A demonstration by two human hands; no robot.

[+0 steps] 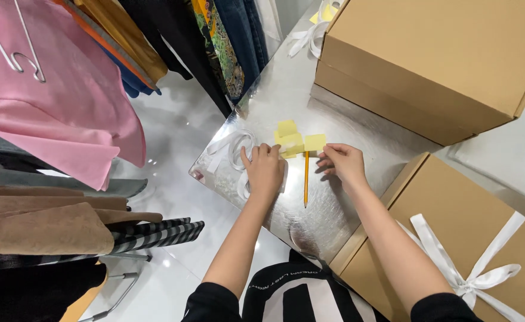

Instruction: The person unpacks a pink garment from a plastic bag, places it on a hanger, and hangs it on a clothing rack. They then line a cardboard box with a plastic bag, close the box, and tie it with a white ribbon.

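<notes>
Sticky notes (pixel 290 141), small yellow squares, lie in a loose cluster near the far edge of the metal table (pixel 346 197), with one separate note (pixel 315 142) just to their right.

Head view, hands: we reach both arms forward from the bottom of the frame. Our left hand (pixel 265 169) rests palm down with the fingers curled, the fingertips touching the near edge of the yellow cluster; whether they pinch a sheet we cannot tell. Our right hand (pixel 343 163) lies palm down just below the separate note, fingers bent and close together, fingertips at its near edge; a firm grip is not visible.

Head view, surroundings: a yellow pencil (pixel 305 179) lies flat between the two hands, pointing toward us, touching neither. A coil of white ribbon (pixel 232 149) lies at the table's left corner, beside and partly under our left hand. A large closed cardboard box (pixel 435 59) stands at the far right. A second cardboard box (pixel 453 238), tied with a white ribbon bow (pixel 468 280), sits under our right forearm.

Head view, room: the table top is shiny and reflective. To the left, clothes hang on a rack, including a pink garment (pixel 53 101) and a striped one (pixel 155 232), over a glossy white floor (pixel 173 131).
</notes>
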